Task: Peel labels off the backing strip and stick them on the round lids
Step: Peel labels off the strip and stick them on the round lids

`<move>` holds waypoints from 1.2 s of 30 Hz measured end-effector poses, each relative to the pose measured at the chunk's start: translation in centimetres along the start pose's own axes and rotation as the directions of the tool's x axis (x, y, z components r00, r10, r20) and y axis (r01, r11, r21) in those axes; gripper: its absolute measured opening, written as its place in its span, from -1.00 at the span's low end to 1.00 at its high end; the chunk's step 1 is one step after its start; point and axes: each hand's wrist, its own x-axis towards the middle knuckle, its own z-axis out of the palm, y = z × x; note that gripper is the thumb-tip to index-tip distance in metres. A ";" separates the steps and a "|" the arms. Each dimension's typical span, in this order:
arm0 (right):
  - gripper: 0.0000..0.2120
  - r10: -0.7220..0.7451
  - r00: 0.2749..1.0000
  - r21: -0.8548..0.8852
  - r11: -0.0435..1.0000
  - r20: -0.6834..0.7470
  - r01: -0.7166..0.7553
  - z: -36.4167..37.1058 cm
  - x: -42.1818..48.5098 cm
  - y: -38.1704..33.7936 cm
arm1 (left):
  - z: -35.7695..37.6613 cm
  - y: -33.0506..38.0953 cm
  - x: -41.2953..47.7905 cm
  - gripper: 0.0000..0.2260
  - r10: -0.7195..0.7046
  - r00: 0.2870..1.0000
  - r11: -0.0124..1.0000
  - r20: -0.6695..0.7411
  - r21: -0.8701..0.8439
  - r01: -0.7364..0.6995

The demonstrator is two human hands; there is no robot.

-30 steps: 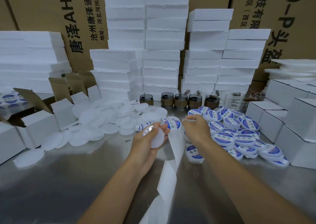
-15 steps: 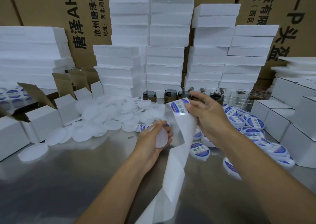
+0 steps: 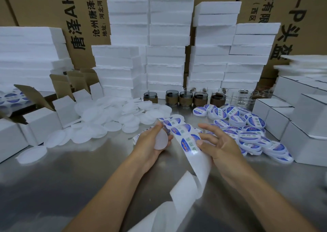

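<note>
I judge the step in hand to be lifting the next label for the plain lid I hold; over the steel table [image 3: 53, 187] the backing strip [image 3: 198, 177] runs from the left hand down past the right hand and curls away bare toward me, so the printed stretch between the two hands is what I have to work with; to do it well I would bend the strip sharply back just below the nearest label [image 3: 190, 144] so its edge lifts by itself, take it by that edge only to spare the glue, lay it centred on the lid and rub from the middle outward; the heap of plain lids [image 3: 106, 118] lies on the table to the left, the heap of labelled lids [image 3: 247, 136] to the right, well apart from each other, and I would drop the finished one on the right heap; my left hand [image 3: 147, 144] is curled round one plain lid [image 3: 160, 141], held on edge, and the top of the strip passes over its fingertips, though whether they pinch it I cannot tell; my right hand [image 3: 219, 147] is loosely spread, fingers slightly bent, with only the thumb tip resting on the strip beside the nearest label, and I see no pinch there
</note>
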 end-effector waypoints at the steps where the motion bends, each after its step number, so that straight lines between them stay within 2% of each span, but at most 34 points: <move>1: -0.66 0.018 1.000 -0.041 0.999 -0.005 -0.019 -0.1 0.0 0.4 | 0.0 0.0 0.0 -0.67 -0.008 1.000 1.000 0.007 0.019 0.008; 4: -0.66 0.035 0.999 -0.126 0.991 -0.025 -0.038 -0.1 0.1 1.1 | -0.1 -0.3 -0.3 -0.69 -0.023 0.999 0.998 0.037 0.063 0.021; 9: -0.67 0.004 0.997 -0.125 0.992 -0.076 -0.013 0.3 0.2 1.5 | -0.1 -0.9 -0.8 -0.73 -0.034 0.991 0.979 0.133 0.203 0.006; 12: -0.70 -0.058 0.991 -0.168 0.985 -0.119 0.037 0.5 0.2 1.7 | 0.0 -1.2 -1.0 -0.72 -0.022 0.987 0.951 0.161 0.308 -0.029; 14: -0.73 -0.150 0.980 -0.297 0.949 -0.130 0.106 0.7 0.2 2.0 | 0.0 -1.5 -1.0 -0.76 -0.011 0.984 0.930 0.178 0.362 -0.055; 16: -0.75 -0.295 0.949 -0.506 0.838 -0.109 0.203 0.7 0.0 2.4 | -0.1 -1.5 -1.1 -0.80 0.010 0.986 0.926 0.168 0.371 -0.073; 19: -0.70 -0.480 0.877 -0.758 0.574 -0.002 0.312 0.7 -0.2 2.6 | 0.0 -1.4 -1.2 -0.81 0.030 0.985 0.930 0.171 0.357 -0.091; 21: -0.68 -0.521 0.851 -0.820 0.454 0.073 0.348 0.7 -0.2 2.6 | 0.0 -1.4 -1.2 -0.88 0.024 0.979 0.928 0.204 0.359 -0.097; 24: -0.66 -0.528 0.837 -0.853 0.364 0.142 0.374 0.7 -0.1 2.7 | 0.0 -1.3 -1.4 -0.84 0.010 0.972 0.922 0.233 0.375 -0.099; 28: -0.68 -0.522 0.843 -0.851 0.378 0.131 0.366 0.7 -0.1 2.6 | -0.1 -1.2 -1.3 -0.87 -0.005 0.971 0.919 0.237 0.384 -0.089; 32: -0.71 -0.537 0.834 -0.850 0.373 0.128 0.371 0.6 -0.1 2.6 | 0.0 -1.2 -1.4 -0.75 -0.017 0.964 0.914 0.264 0.394 -0.092; 36: -0.75 -0.534 0.838 -0.849 0.385 0.115 0.361 0.7 -0.2 2.6 | 0.0 -1.1 -1.4 -0.82 -0.006 0.958 0.904 0.287 0.411 -0.118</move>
